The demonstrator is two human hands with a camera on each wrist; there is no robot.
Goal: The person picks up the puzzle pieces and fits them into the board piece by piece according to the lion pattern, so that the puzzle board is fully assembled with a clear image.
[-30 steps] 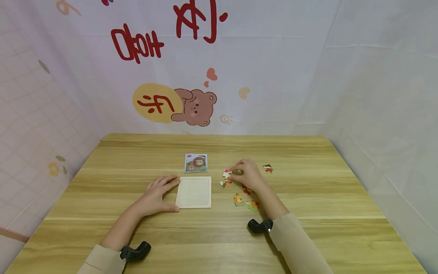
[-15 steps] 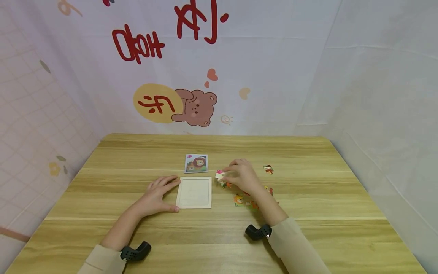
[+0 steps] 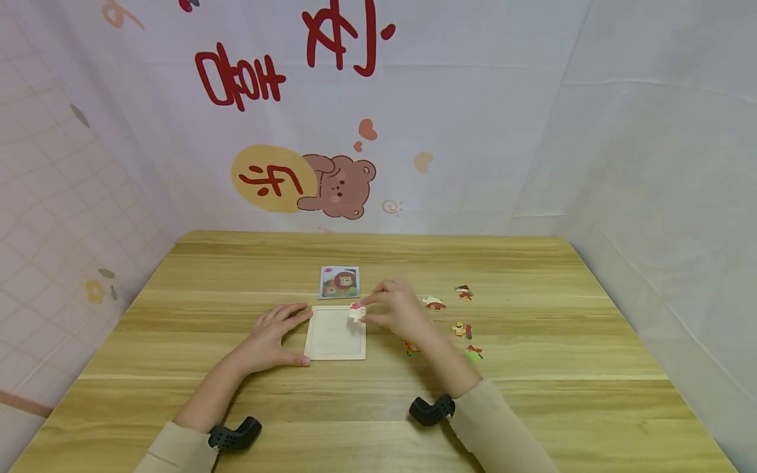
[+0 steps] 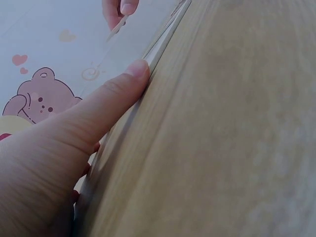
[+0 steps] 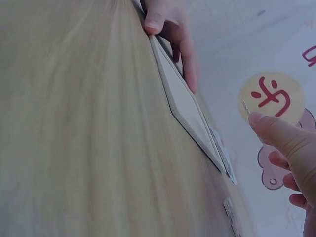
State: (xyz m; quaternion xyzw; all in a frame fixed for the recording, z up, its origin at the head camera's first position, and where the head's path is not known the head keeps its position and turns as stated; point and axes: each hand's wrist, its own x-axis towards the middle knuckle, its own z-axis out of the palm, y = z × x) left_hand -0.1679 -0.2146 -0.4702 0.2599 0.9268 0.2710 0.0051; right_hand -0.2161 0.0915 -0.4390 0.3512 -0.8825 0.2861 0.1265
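In the head view, a square pale wooden puzzle tray (image 3: 332,336) lies flat in the middle of the table. My left hand (image 3: 269,341) rests at its left side, fingers stretched, with the thumb by the lower left corner and the index finger by the upper left one. My right hand (image 3: 401,313) pinches a jigsaw piece (image 3: 356,313), white with a pink patch, between thumb and fingers over the tray's upper right corner. The right wrist view catches that piece edge-on at the thumb tip (image 5: 256,118). The tray's inside is bare.
Just behind the tray lies a picture card (image 3: 339,282) with a lion. More jigsaw pieces are scattered to the right, among them a white and red one (image 3: 434,303) and a dark one (image 3: 464,292). The right forearm hides part of that group. A white cloth wall stands behind the table.
My right hand has moved left with the pinched jigsaw piece, from among the loose pieces to above the tray's upper right corner. My left hand has stayed put.
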